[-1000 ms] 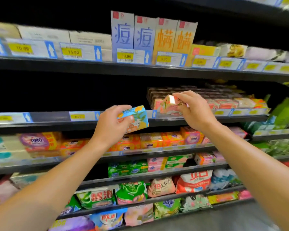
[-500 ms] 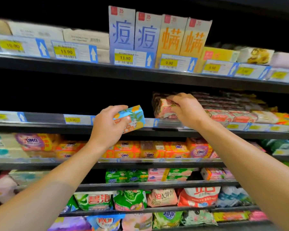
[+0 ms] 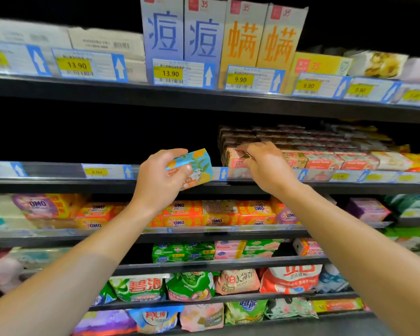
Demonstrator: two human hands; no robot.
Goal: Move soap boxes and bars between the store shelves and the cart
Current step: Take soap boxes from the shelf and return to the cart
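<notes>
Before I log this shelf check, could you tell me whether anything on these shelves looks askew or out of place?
Mostly tidy. On the OMO shelf, one pack shows its logo upside down among upright neighbours. The blue-and-orange soap box is tilted only because the left hand holds it.

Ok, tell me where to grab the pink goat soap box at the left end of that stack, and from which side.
Probably pinch the pink goat soap box across its top and front face, coming from the aisle side. Its left end is also open toward the bare shelf, while matching boxes press against its right. The right hand already rests on its top front edge.
</notes>
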